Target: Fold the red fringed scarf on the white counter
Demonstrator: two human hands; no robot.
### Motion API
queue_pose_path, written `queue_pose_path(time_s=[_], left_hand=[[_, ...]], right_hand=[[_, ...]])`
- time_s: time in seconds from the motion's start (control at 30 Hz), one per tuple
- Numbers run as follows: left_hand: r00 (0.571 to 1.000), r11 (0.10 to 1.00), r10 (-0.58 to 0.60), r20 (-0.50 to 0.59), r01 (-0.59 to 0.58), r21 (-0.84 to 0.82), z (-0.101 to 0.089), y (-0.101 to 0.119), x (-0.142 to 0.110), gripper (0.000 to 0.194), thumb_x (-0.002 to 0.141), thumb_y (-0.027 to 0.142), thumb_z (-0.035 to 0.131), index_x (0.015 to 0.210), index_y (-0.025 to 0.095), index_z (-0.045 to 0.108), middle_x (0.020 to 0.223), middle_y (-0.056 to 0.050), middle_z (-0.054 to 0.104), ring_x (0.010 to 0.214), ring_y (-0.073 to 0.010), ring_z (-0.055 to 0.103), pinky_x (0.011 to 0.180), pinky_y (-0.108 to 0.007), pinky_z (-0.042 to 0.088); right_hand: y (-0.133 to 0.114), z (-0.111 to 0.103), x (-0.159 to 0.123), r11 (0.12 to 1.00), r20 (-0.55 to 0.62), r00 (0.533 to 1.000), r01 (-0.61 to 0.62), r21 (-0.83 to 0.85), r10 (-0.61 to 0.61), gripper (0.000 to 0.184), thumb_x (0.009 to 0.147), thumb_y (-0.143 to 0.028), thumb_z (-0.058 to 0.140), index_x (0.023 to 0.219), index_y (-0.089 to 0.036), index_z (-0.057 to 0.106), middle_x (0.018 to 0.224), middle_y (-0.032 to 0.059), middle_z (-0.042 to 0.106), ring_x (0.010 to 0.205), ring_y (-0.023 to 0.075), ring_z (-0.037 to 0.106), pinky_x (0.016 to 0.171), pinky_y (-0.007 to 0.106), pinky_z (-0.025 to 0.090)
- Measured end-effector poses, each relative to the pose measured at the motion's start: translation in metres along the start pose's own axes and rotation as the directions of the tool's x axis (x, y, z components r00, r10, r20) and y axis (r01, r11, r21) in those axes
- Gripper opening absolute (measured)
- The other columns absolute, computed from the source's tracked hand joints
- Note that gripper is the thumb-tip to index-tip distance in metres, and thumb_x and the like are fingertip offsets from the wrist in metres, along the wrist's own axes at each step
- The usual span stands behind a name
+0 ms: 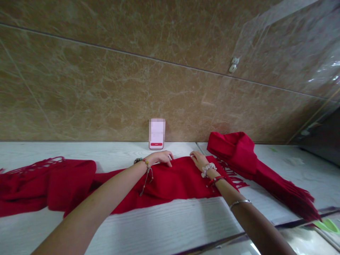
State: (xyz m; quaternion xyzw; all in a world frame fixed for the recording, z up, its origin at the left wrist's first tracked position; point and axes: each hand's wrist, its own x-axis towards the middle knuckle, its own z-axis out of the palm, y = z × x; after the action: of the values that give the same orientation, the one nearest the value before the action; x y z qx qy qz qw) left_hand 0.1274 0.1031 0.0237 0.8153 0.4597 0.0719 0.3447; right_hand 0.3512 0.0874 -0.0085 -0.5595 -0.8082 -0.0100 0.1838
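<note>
A red scarf (180,180) lies spread lengthwise on the pale wood-grain surface, its right end fringed. My left hand (160,157) rests at the scarf's far edge, with thumb and fingers apart. Close to that same edge, further right, my right hand (198,161) touches the cloth with its fingers stretched out. Neither hand visibly grips the fabric. To the left the red cloth is bunched and folded over, with fringe along its far side; my left forearm hides part of it.
A phone (157,134) with a lit screen leans upright against the brown marbled wall (119,88). Another folded red scarf (239,156) with fringe lies at right. A white hook (234,65) is on the wall. Something green (328,225) shows beyond the front edge at lower right.
</note>
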Motion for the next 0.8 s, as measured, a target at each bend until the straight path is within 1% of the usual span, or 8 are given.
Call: queue_pose_path(time_s=[0.1, 0.2, 0.3, 0.37, 0.47, 0.57, 0.67, 0.8], left_hand=[[0.999, 0.998, 0.024, -0.044, -0.022, 0.052, 0.001, 0.000, 0.007, 0.018, 0.067, 0.020, 0.053, 0.079, 0.012, 0.063, 0.068, -0.001, 0.062, 0.059, -0.0122, 0.053, 0.051, -0.019, 0.038], [0.994, 0.992, 0.061, -0.085, -0.052, 0.111, 0.005, -0.002, 0.010, 0.015, 0.067, 0.014, 0.051, 0.077, 0.013, 0.063, 0.071, -0.001, 0.063, 0.063, -0.0128, 0.055, 0.056, -0.019, 0.040], [0.985, 0.979, 0.124, -0.119, -0.102, 0.179, 0.008, -0.005, 0.007, 0.015, 0.069, 0.011, 0.051, 0.080, 0.014, 0.061, 0.076, -0.003, 0.063, 0.070, -0.0142, 0.055, 0.064, -0.021, 0.041], [0.977, 0.966, 0.171, -0.129, -0.140, 0.217, 0.008, -0.007, 0.003, 0.016, 0.072, 0.012, 0.050, 0.084, 0.014, 0.059, 0.080, -0.004, 0.062, 0.075, -0.0155, 0.054, 0.069, -0.022, 0.040], [0.949, 0.912, 0.305, -0.083, -0.266, 0.313, 0.009, -0.010, -0.003, 0.018, 0.075, 0.009, 0.045, 0.084, 0.016, 0.059, 0.087, -0.005, 0.059, 0.081, -0.0157, 0.053, 0.075, -0.023, 0.039], [0.898, 0.795, 0.439, 0.018, -0.398, 0.458, 0.007, -0.013, -0.010, 0.024, 0.074, 0.005, 0.042, 0.087, 0.016, 0.059, 0.091, -0.006, 0.057, 0.084, -0.0156, 0.053, 0.078, -0.023, 0.039], [0.902, 0.748, 0.428, 0.061, -0.392, 0.536, -0.003, -0.023, -0.024, 0.025, 0.072, 0.010, 0.049, 0.095, 0.016, 0.059, 0.094, -0.007, 0.056, 0.086, -0.0174, 0.053, 0.080, -0.024, 0.040], [0.935, 0.792, 0.354, 0.022, -0.313, 0.524, -0.025, -0.050, -0.069, 0.027, 0.082, 0.025, 0.044, 0.102, 0.015, 0.058, 0.105, -0.009, 0.054, 0.096, -0.0184, 0.051, 0.088, -0.026, 0.036]], right_hand=[[-0.002, -0.003, -0.002, 1.000, -0.067, 0.998, 0.017, 0.000, -0.017, 0.027, 0.077, -0.010, 0.039, 0.096, -0.018, 0.056, 0.093, 0.0090, 0.059, 0.089, 0.0203, 0.054, 0.082, 0.037, 0.043], [-0.010, -0.008, -0.010, 0.987, -0.113, 0.982, 0.156, 0.034, -0.152, 0.029, 0.078, -0.015, 0.040, 0.102, -0.018, 0.056, 0.100, 0.0100, 0.058, 0.098, 0.0217, 0.051, 0.088, 0.041, 0.040], [-0.024, -0.010, -0.025, 0.929, 0.045, 0.930, 0.361, 0.078, -0.365, 0.034, 0.082, -0.022, 0.041, 0.114, -0.020, 0.053, 0.113, 0.0088, 0.056, 0.107, 0.0200, 0.047, 0.093, 0.040, 0.037], [-0.034, -0.012, -0.035, 0.905, 0.206, 0.882, 0.422, 0.052, -0.423, 0.037, 0.083, -0.025, 0.041, 0.118, -0.024, 0.051, 0.124, 0.0064, 0.050, 0.117, 0.0211, 0.039, 0.098, 0.044, 0.030], [-0.046, -0.017, -0.043, 0.901, 0.386, 0.835, 0.434, -0.021, -0.393, 0.040, 0.085, -0.024, 0.039, 0.123, -0.031, 0.045, 0.133, 0.0005, 0.041, 0.126, 0.0263, 0.024, 0.100, 0.052, 0.020], [-0.052, -0.023, -0.043, 0.903, 0.469, 0.806, 0.428, -0.042, -0.360, 0.044, 0.085, -0.023, 0.037, 0.128, -0.033, 0.037, 0.135, -0.0034, 0.037, 0.128, 0.0288, 0.015, 0.100, 0.055, 0.017], [-0.051, -0.026, -0.043, 0.907, 0.454, 0.815, 0.419, -0.032, -0.361, 0.044, 0.085, -0.024, 0.036, 0.129, -0.032, 0.037, 0.136, -0.0044, 0.035, 0.129, 0.0274, 0.014, 0.101, 0.054, 0.014], [-0.046, -0.025, -0.044, 0.921, 0.420, 0.833, 0.388, 0.020, -0.360, 0.041, 0.085, -0.024, 0.038, 0.125, -0.029, 0.043, 0.134, -0.0022, 0.038, 0.128, 0.0252, 0.017, 0.102, 0.052, 0.014]])
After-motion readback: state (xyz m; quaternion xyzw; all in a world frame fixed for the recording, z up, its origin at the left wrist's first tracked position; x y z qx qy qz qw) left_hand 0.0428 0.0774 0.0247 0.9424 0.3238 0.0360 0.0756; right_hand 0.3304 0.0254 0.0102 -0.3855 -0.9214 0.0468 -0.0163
